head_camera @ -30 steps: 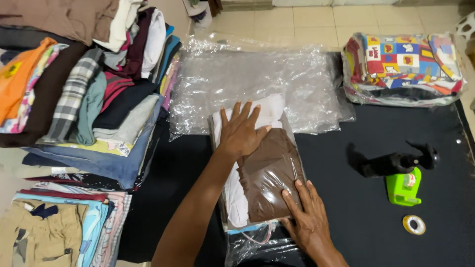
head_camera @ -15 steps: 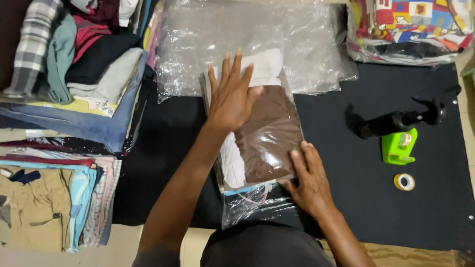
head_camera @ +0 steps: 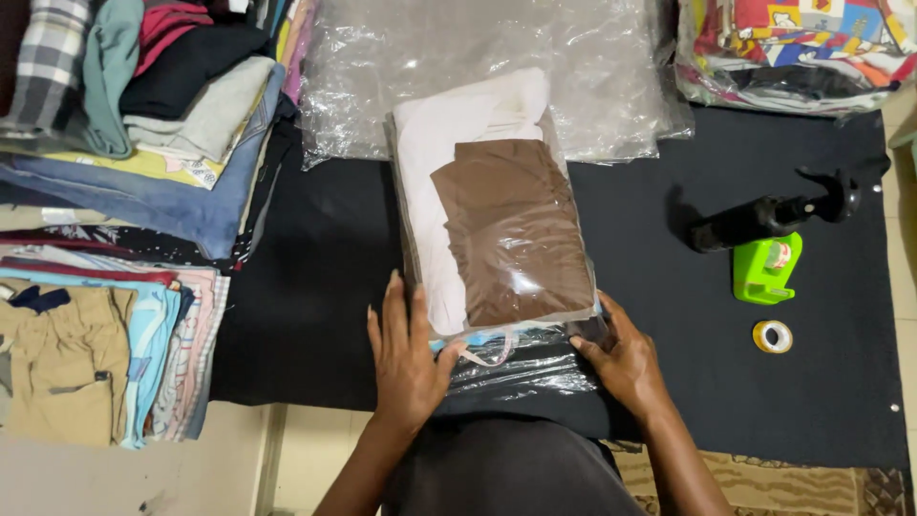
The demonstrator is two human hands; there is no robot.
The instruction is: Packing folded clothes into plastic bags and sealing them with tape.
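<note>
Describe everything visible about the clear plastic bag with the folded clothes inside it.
The clear plastic bag lies flat on the black mat, lengthwise away from the person. It is glossy, crinkled film holding a folded white garment with a folded brown garment on top. Its near end is loose and bunched. The left hand presses its near-left corner; the right hand touches its near-right corner.

A clear bag of folded clothes (head_camera: 497,220) lies at the centre of a floor mat (head_camera: 315,315), with the left hand (head_camera: 409,355) at its near left corner and the right hand (head_camera: 623,361) at its near right corner. Behind it lie loose plastic bags (head_camera: 611,86); clothes piles (head_camera: 124,191) sit left. To the right lie a spray bottle (head_camera: 764,218), a tape dispenser (head_camera: 766,269) and a tape roll (head_camera: 772,336), with a packed bundle (head_camera: 793,48) behind them.
</note>
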